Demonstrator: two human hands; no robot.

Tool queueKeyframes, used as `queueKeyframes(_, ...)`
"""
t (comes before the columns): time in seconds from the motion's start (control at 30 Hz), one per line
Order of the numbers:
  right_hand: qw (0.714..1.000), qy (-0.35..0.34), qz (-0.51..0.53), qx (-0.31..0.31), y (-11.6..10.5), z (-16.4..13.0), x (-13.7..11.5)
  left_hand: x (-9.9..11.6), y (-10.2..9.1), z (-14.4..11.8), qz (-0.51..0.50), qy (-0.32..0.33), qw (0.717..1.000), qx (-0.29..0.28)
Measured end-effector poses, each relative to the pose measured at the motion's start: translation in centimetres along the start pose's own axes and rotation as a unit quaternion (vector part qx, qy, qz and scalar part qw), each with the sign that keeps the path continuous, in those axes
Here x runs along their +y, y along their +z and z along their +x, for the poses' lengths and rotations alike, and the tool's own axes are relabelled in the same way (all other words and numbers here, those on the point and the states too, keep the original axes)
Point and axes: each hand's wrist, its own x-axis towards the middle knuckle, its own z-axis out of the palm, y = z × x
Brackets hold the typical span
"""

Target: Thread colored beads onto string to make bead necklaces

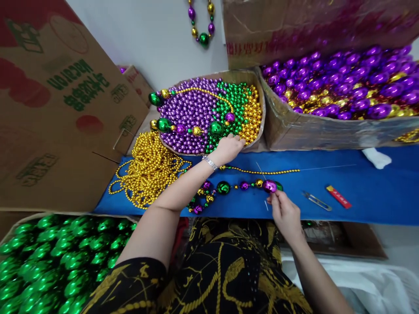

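Presently, a large glossy purple bead [269, 186] is pinched between the thumb and fingers of the right hand [286, 213], over the blue-covered bench [294, 207]. At the end of a strand of shiny purple, green and gold beads [223, 187] the bead is held, and the rest of the strand is laid leftward, with its far part bunched in a loop beside the left forearm. A large green bead is partly hidden behind the purple one.

The left hand [228, 148], with a silver-coloured bracelet [210, 163] worn at the wrist, is placed over the near edge of an open cardboard box [262, 133]. Its fingertips are sunk among small green beads [237, 98] and small gold beads [253, 115], so whether they are closed on anything cannot be told. Small purple beads [190, 107] are also held in the box, and a second mixed strand [197, 130] is draped across them.

Beyond the worked strand, a gold bead chain [268, 172] is stretched out, tailed by a thin thread [327, 167]. To the right, metal snips [317, 201] and a red-and-yellow packet [338, 197] are laid near each other.
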Motion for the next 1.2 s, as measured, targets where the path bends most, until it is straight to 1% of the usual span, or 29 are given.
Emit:
queueKeyframes(0.07, 1.000, -0.008, 0.003, 0.010, 0.0, 0.0, 0.0, 0.4, -0.2, -0.3, -0.014, -0.001, 1.000, 0.019)
queueKeyframes(0.1, 1.000, -0.012, 0.004, 0.014, 0.0, 0.0, 0.0, 0.6, -0.4, -0.7, -0.041, -0.004, 0.999, 0.036)
queueKeyframes(0.13, 1.000, -0.015, 0.005, 0.016, 0.0, 0.0, 0.0, 0.9, -0.5, -1.1, -0.089, -0.009, 0.994, 0.056)
queueKeyframes(0.17, 1.000, -0.017, 0.005, 0.014, 0.0, 0.0, -0.1, 1.3, -0.6, -1.7, -0.159, -0.018, 0.984, 0.075)
queueKeyframes(0.2, 1.000, -0.018, 0.005, 0.009, 0.0, -0.1, -0.1, 1.6, -0.6, -2.4, -0.248, -0.034, 0.964, 0.086)
queueKeyframes(0.23, 1.000, -0.020, 0.005, 0.004, 0.0, -0.1, -0.1, 2.0, -0.5, -3.3, -0.347, -0.059, 0.932, 0.084)
queueKeyframes(0.27, 1.000, -0.024, 0.005, 0.000, 0.0, -0.2, -0.2, 2.4, -0.3, -4.2, -0.444, -0.090, 0.888, 0.072)
queueKeyframes(0.3, 1.000, -0.031, 0.003, 0.000, 0.1, -0.3, -0.2, 2.7, -0.1, -5.2, -0.528, -0.123, 0.838, 0.054)
queueKeyframes(0.33, 0.999, -0.041, -0.001, 0.003, 0.1, -0.3, -0.2, 3.1, 0.2, -6.1, -0.594, -0.152, 0.789, 0.037)
queueKeyframes(0.37, 0.999, -0.050, -0.007, 0.007, 0.2, -0.4, -0.3, 3.3, 0.4, -6.9, -0.640, -0.177, 0.748, 0.025)
queueKeyframes(0.4, 0.998, -0.059, -0.013, 0.011, 0.2, -0.5, -0.3, 3.5, 0.7, -7.6, -0.670, -0.196, 0.716, 0.019)
queueKeyframes(0.43, 0.997, -0.067, -0.020, 0.013, 0.3, -0.5, -0.3, 3.6, 0.9, -8.2, -0.689, -0.208, 0.694, 0.019)
queueKeyframes(0.5, 0.997, -0.077, -0.027, 0.012, 0.4, -0.6, -0.2, 3.7, 1.2, -8.9, -0.711, -0.223, 0.666, 0.024)
queueKeyframes(0.6, 0.997, -0.068, -0.033, -0.001, 0.5, -0.7, -0.1, 3.6, 1.4, -9.3, -0.735, -0.231, 0.637, 0.026)
queueKeyframes(0.67, 0.998, -0.057, -0.034, -0.010, 0.5, -0.8, -0.1, 3.4, 1.5, -9.4, -0.744, -0.231, 0.626, 0.027)
queueKeyframes(0.8, 0.998, -0.057, -0.032, -0.014, 0.5, -0.8, 0.0, 3.3, 1.7, -9.6, -0.745, -0.229, 0.626, 0.029)
queueKeyframes(0.93, 0.997, -0.072, -0.042, -0.008, 0.5, -0.8, -0.1, 3.4, 1.9, -9.8, -0.744, -0.233, 0.626, 0.023)
queueKeyframes(1.07, 0.995, -0.085, -0.049, 0.000, 0.5, -0.8, -0.2, 3.7, 2.1, -9.8, -0.751, -0.256, 0.608, 0.034)
queueKeyframes(1.2, 0.996, -0.074, -0.057, -0.014, 0.7, -0.9, -0.3, 3.9, 2.4, -9.7, -0.756, -0.293, 0.582, 0.054)
